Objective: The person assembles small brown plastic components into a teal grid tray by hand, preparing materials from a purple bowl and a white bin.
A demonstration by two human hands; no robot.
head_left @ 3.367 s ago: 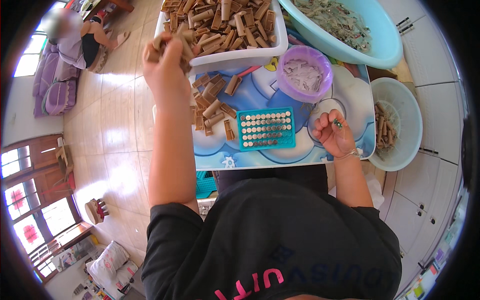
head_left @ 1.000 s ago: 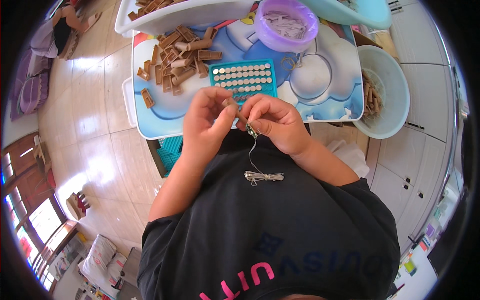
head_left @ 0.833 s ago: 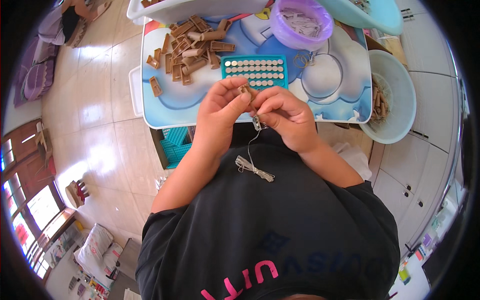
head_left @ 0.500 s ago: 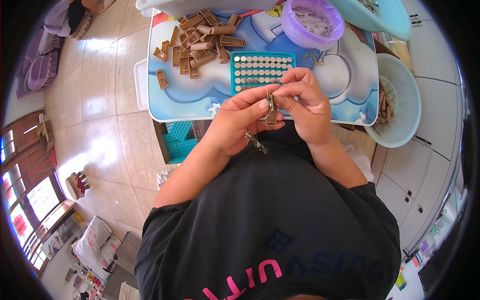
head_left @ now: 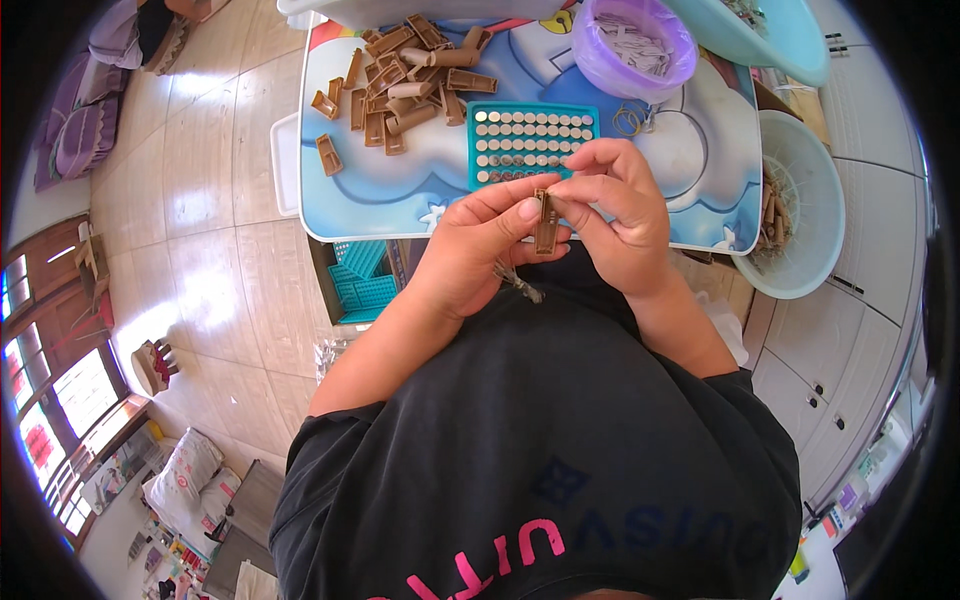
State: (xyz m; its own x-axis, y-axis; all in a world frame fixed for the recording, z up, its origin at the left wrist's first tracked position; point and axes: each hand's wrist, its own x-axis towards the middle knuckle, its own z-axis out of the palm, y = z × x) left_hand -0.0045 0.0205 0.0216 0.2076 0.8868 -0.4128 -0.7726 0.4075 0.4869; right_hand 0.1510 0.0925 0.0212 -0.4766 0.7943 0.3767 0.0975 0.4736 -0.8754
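Observation:
A small brown plastic casing [head_left: 546, 228], long and open on one face, is held upright between my two hands, just in front of the table's near edge. My left hand [head_left: 480, 235] grips it, thumb on one side and fingers behind. The thumb and fingertips of my right hand [head_left: 620, 215] pinch at its upper end; whether a small part is between them is too small to tell. From under my left palm hangs a little bundle of thin metal parts [head_left: 520, 283], blurred. Beyond my fingers lies a teal tray [head_left: 472, 150] with rows of round silvery discs [head_left: 520, 131].
Loose brown casings [head_left: 410, 90] are heaped at the table's far left. A purple-lined basin [head_left: 635, 88] of pale strips stands far right, with thin rings [head_left: 630, 120] near it. Beside the table are a pale tub [head_left: 805, 265] and a box of teal trays [head_left: 365, 290].
Both hands stay at the casing, whose open face shows a bit more. The metal parts under my left palm have swung slightly. The whole view has shifted a little.

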